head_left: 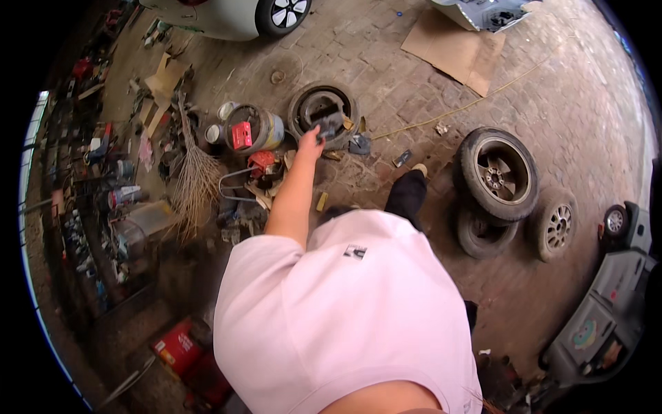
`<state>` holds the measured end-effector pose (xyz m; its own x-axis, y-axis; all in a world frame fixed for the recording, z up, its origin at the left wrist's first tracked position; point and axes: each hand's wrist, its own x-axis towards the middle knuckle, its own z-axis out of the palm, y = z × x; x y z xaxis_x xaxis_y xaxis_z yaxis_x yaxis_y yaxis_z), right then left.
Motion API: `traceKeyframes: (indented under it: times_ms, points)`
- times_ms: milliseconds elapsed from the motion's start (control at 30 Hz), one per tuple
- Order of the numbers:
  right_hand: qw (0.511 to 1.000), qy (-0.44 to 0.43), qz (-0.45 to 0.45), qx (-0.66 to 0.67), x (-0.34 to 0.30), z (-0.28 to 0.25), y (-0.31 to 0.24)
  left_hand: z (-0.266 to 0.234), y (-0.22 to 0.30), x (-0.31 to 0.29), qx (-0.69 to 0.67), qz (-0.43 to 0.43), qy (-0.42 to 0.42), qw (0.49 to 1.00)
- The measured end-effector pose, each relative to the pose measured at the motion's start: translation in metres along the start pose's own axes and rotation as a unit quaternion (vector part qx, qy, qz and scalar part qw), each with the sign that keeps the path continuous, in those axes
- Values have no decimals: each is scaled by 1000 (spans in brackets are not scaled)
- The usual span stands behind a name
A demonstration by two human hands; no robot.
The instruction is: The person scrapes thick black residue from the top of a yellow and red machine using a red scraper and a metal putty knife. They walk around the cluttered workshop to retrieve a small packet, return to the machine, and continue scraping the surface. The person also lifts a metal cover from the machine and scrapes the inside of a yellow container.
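Object, dark, over round rubber tire

Pale glare on upper-right paving, dim left, curved edges.

**Floor: Surface and Items Carried**

Surface: paving blocks. Far edge: car; cardboard to its right. Toward right edge: lower tire of a stack; wheel just beside it. Middle: tire, lying on its side; drum just left of it. Toward left edge: broom. Cord: runs obliquely toward far right corner.
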<state>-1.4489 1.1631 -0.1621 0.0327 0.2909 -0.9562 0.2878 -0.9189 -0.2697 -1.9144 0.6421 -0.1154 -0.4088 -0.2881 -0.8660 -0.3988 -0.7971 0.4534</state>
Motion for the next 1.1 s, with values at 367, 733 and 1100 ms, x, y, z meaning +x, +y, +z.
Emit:
traceKeyframes:
  times_ms: [367,733,1100]
  points:
    - [979,-105,-133,114,-22,292,-316,357,-86,45,119,-59,-44,990]
    - [950,67,-90,291,-16,351,-334,760,-238,86,329,-130,-249,901]
    - [882,193,9,429,6,409,-275,1086,-399,84,386,-110,-288,870]
